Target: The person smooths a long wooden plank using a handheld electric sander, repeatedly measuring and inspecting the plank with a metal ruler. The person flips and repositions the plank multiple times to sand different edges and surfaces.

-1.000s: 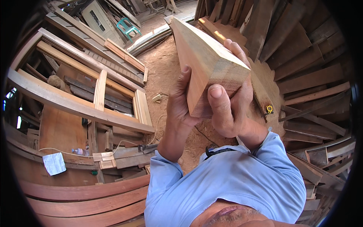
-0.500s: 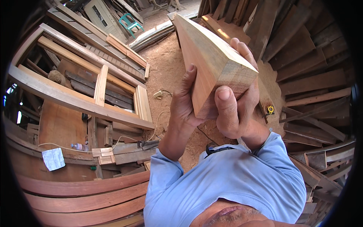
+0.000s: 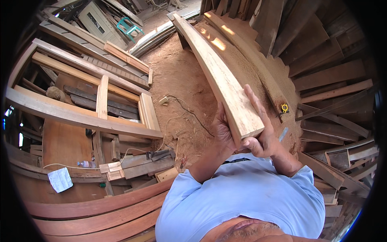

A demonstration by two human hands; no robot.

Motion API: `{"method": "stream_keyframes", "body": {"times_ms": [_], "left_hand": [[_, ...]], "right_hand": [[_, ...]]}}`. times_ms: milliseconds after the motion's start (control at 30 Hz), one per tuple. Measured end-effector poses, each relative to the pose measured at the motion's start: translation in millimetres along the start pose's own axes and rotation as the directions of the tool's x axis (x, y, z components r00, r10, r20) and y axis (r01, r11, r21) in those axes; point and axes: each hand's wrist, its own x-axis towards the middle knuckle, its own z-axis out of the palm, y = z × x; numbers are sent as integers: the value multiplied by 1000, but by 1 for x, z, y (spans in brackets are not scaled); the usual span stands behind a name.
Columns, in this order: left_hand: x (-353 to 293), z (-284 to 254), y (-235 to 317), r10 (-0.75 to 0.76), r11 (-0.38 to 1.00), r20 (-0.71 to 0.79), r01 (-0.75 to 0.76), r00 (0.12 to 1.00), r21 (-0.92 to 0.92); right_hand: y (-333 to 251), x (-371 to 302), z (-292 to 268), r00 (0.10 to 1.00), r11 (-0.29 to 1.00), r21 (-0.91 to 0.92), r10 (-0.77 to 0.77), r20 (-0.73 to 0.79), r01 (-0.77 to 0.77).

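A long, pale wooden beam (image 3: 219, 74) runs from my hands away toward the far doorway, its near end at my chest. My left hand (image 3: 224, 128) is pressed along the left side near that end, partly hidden by the wood. Around the right side lies my right hand (image 3: 262, 139), fingers stretched up along the face and thumb across the lower corner of the end. Both hands hold the beam. Its far end seems to rest on a dark support, though the contact is hard to make out.
To the left lies a wooden frame (image 3: 102, 97) over stacked timber. Reddish boards (image 3: 92, 203) are at lower left, near a paper sheet (image 3: 60, 180). A yellow tape measure (image 3: 284, 108) sits on a sawdust-covered surface at right; planks (image 3: 330, 82) lean behind. A cord (image 3: 193, 115) crosses the floor.
The beam's near end has dropped toward my chest and turned, so its pale upper face now shows more than its side. Both hands have moved down with it, still gripping.
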Motion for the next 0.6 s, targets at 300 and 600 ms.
{"method": "stream_keyframes", "body": {"times_ms": [300, 600], "left_hand": [[18, 66, 11, 152, 905, 134, -193, 979, 380], [35, 79, 29, 225, 523, 344, -411, 912, 747]], "right_hand": [[-24, 77, -8, 985, 980, -109, -172, -30, 168], [-47, 130, -15, 962, 986, -79, -163, -218, 149]]}}
